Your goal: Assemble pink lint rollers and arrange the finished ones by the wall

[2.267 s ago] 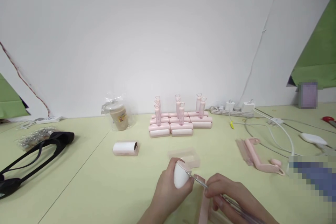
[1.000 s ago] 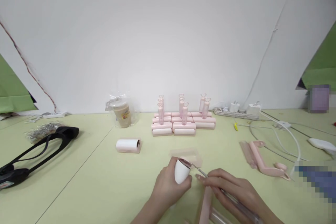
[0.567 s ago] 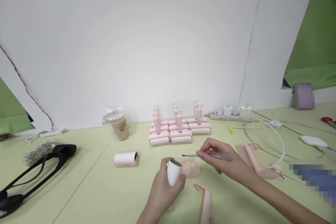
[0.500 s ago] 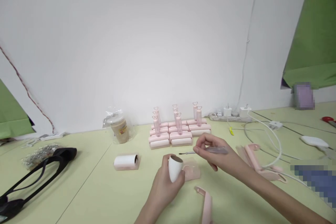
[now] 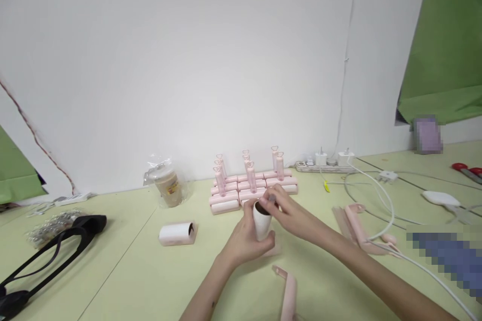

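Note:
My left hand is wrapped round a white paper roll, its dark open end tilted up. At that open end is my right hand, its fingers closed on a slim clear-handled tool whose tip is hidden, apparently inside the roll. Partly behind my left hand lies a pale pink part. Nearer to me on the table is a pink handle piece. Several pink lint rollers with upright handles stand in rows beyond my hands.
Left of my hands lies another white roll on a pink base, with a bagged cup behind it. A black strap item is at far left. Cables, a power strip and another pink handle are on the right.
My right hand has moved left and down, bringing the tool's tip from beside the roll to its open end. The view has shifted slightly.

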`<state>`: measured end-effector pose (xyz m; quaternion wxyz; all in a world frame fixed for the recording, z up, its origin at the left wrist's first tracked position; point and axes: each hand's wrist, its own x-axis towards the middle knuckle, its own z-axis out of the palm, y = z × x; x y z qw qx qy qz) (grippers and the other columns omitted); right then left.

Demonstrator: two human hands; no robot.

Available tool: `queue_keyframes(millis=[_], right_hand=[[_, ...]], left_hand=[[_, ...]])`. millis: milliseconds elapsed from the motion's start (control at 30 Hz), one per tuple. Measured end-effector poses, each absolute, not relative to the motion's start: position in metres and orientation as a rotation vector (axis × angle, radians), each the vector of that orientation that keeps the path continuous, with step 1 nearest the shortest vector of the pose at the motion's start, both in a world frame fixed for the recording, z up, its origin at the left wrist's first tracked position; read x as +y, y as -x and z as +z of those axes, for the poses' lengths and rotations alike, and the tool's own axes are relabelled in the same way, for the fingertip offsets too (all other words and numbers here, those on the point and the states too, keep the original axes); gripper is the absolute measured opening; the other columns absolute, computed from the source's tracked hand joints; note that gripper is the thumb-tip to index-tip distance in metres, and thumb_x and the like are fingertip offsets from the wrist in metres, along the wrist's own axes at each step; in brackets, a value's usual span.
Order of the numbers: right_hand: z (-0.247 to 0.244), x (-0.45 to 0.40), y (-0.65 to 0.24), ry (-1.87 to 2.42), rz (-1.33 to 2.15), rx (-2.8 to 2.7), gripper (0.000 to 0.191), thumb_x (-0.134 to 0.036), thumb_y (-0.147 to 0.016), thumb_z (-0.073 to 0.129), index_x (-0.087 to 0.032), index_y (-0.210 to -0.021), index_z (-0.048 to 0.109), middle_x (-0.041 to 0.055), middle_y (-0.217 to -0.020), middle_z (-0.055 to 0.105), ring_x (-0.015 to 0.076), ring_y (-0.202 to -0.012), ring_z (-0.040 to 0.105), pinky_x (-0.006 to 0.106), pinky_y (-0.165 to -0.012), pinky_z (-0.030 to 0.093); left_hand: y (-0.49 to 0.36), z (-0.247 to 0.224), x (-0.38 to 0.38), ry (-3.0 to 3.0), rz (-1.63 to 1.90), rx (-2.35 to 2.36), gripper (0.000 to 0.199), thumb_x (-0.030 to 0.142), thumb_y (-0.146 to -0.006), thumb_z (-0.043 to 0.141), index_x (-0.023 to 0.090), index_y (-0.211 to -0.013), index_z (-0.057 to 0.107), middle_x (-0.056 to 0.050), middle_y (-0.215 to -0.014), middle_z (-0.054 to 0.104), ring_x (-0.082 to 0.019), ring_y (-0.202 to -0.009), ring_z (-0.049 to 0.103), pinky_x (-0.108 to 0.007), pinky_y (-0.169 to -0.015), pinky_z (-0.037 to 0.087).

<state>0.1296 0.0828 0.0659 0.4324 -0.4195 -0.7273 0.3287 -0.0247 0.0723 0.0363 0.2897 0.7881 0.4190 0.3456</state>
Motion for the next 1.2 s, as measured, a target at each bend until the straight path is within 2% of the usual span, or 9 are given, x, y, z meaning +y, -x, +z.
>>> queue_keyframes(millis=[233,333,400,500,567,667,800,1000,1200], right_hand=[[0.088,0.078,-0.141,0.93,0.661,-1.541,0.026,-0.043,-0.091,0.029,-0.023,-0.086,0.044,0.0012,-0.091,0.049,0.0156,-0.09,0.049,0.03,-0.081,0.038],[0.112,0.067,-0.165,0.79,0.593,-1.45,0.02,-0.037,-0.089,0.037,-0.023,-0.078,0.046,-0.0013,-0.076,0.051,0.0128,-0.069,0.051,0.023,-0.062,0.04],[0.118,0.056,-0.171,0.754,0.628,-1.807,0.018,-0.034,-0.085,0.047,-0.023,-0.071,0.051,-0.0036,-0.065,0.051,0.01,-0.054,0.047,0.02,-0.048,0.035],[0.097,0.044,-0.152,0.77,0.606,-2.567,0.011,-0.026,-0.078,0.055,-0.021,-0.071,0.062,-0.0034,-0.065,0.059,0.0097,-0.054,0.052,0.02,-0.048,0.032],[0.066,0.043,-0.128,0.867,0.341,-2.813,0.013,-0.026,-0.072,0.059,-0.018,-0.063,0.064,-0.0011,-0.06,0.061,0.0124,-0.051,0.053,0.023,-0.045,0.026],[0.018,0.051,-0.098,1.016,0.224,-2.943,0.027,-0.042,-0.06,0.066,-0.015,-0.059,0.065,0.0045,-0.058,0.062,0.0189,-0.053,0.056,0.026,-0.042,0.02],[0.001,0.058,-0.093,1.071,0.315,-2.853,0.024,-0.035,-0.049,0.072,-0.016,-0.06,0.064,0.0024,-0.062,0.064,0.0177,-0.054,0.057,0.024,-0.042,0.02],[0.036,0.068,-0.103,1.319,0.339,-2.48,0.024,-0.043,-0.076,0.05,-0.022,-0.085,0.057,-0.0024,-0.08,0.064,0.0122,-0.066,0.058,0.019,-0.052,0.031],[0.022,0.091,-0.091,1.554,0.294,-2.343,0.037,-0.043,-0.079,0.045,-0.018,-0.052,0.047,0.001,-0.053,0.055,0.015,-0.05,0.051,0.024,-0.045,0.021]], left_hand=[[0.031,0.041,0.075,-2.092,0.945,1.132,0.05,0.02,-0.078,0.045,0.021,-0.119,0.018,-0.008,-0.113,0.048,-0.018,-0.087,0.054,-0.032,-0.077,0.041],[0.038,0.045,0.079,-2.184,0.837,1.235,0.049,0.026,-0.078,0.049,0.026,-0.121,0.025,-0.006,-0.109,0.052,-0.021,-0.086,0.054,-0.033,-0.073,0.042],[0.043,0.046,0.082,-2.19,0.836,1.277,0.049,0.029,-0.077,0.05,0.027,-0.121,0.028,-0.004,-0.107,0.053,-0.022,-0.085,0.054,-0.033,-0.072,0.042],[0.049,0.043,0.09,-2.069,0.944,1.3,0.05,0.033,-0.079,0.049,0.027,-0.122,0.025,-0.005,-0.105,0.052,-0.02,-0.082,0.054,-0.032,-0.071,0.042],[0.053,0.04,0.096,-1.982,0.978,1.299,0.05,0.036,-0.079,0.049,0.026,-0.121,0.024,-0.004,-0.1,0.052,-0.018,-0.081,0.054,-0.03,-0.071,0.042],[0.057,0.038,0.101,-1.925,0.977,1.288,0.051,0.037,-0.078,0.051,0.024,-0.119,0.023,-0.003,-0.097,0.052,-0.018,-0.081,0.053,-0.029,-0.071,0.042],[0.063,0.038,0.103,-1.924,0.997,1.282,0.052,0.038,-0.077,0.053,0.024,-0.118,0.024,-0.004,-0.097,0.053,-0.018,-0.082,0.054,-0.03,-0.074,0.042],[0.068,0.046,0.102,-1.954,1.083,1.319,0.055,0.036,-0.077,0.053,0.024,-0.122,0.023,-0.007,-0.104,0.052,-0.02,-0.088,0.055,-0.033,-0.078,0.042],[0.067,0.048,0.097,-2.066,1.007,1.426,0.055,0.035,-0.078,0.052,0.026,-0.125,0.024,-0.006,-0.106,0.053,-0.022,-0.087,0.056,-0.034,-0.076,0.043]])
